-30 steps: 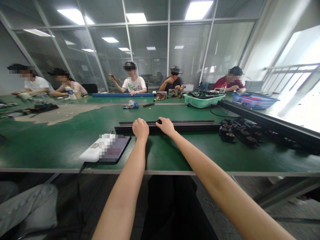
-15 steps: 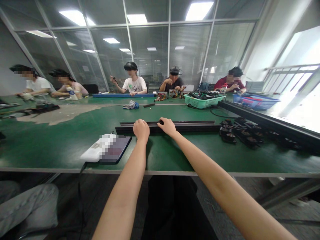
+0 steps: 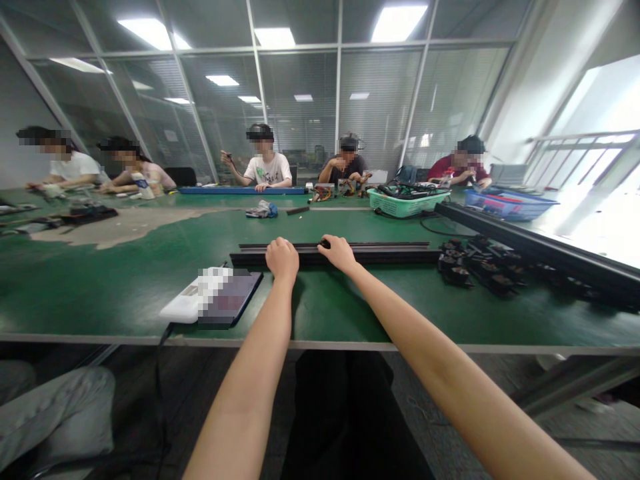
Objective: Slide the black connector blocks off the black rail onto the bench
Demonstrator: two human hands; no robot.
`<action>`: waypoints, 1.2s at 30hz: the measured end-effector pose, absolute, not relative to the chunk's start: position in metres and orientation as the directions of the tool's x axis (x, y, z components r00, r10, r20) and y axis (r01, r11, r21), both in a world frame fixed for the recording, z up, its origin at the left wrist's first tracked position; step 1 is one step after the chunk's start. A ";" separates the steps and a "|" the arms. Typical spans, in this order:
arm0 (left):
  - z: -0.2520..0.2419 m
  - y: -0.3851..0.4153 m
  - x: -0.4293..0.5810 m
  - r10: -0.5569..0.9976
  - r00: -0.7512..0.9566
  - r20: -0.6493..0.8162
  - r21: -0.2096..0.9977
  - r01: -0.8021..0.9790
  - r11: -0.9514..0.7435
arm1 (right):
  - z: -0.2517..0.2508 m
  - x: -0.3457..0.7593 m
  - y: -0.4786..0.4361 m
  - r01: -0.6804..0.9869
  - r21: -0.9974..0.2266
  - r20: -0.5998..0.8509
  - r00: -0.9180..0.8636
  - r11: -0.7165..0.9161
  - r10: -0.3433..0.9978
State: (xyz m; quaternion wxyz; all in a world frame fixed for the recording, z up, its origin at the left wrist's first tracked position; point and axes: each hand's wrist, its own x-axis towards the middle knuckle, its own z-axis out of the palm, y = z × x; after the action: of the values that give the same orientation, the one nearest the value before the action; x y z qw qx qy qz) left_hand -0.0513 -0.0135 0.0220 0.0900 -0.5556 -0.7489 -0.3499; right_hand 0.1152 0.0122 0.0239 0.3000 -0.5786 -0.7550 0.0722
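Observation:
A long black metal rail [image 3: 390, 257] lies crosswise on the green table [image 3: 350, 313], with a thin slotted strip along its far side. My left hand [image 3: 283, 260] is closed over the rail left of its middle, its fingertips hidden behind the knuckles. To the right of it, my right hand [image 3: 339, 253] pinches a small black part [image 3: 325, 244] at the rail's slotted top. The exact kind of that part is too small to make out. Just beyond the rail's right end is a pile of small black brackets [image 3: 483, 263].
Left of the rail lie a white device [image 3: 185, 303] and a dark phone [image 3: 237, 300]. A green basket [image 3: 410, 203] of cables, a blue basket [image 3: 510, 205] and a long black beam [image 3: 550, 250] occupy the right. A crumpled cloth [image 3: 261, 210] lies farther back. Several people sit opposite.
My right hand has shifted slightly to the right along the rail with the small black part. My left hand stays in the same place.

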 end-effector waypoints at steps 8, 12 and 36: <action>0.020 -0.012 -0.052 0.762 -0.368 0.533 0.439 0.890 0.123 | 0.024 0.116 0.011 0.829 -0.461 0.371 -0.143 0.316 0.918; 0.021 -0.013 -0.051 0.762 -0.374 0.528 0.442 0.888 0.129 | 0.024 0.118 0.011 0.834 -0.454 0.367 -0.143 0.312 0.919; 0.022 -0.014 -0.051 0.771 -0.367 0.520 0.429 0.893 0.136 | 0.020 0.122 0.016 0.825 -0.459 0.384 -0.150 0.329 0.911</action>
State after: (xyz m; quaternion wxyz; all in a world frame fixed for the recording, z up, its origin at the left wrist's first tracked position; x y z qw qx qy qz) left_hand -0.0514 -0.0143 0.0218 0.0870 -0.5557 -0.7486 -0.3510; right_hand 0.1215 0.0158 0.0205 0.3073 -0.5749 -0.7551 0.0697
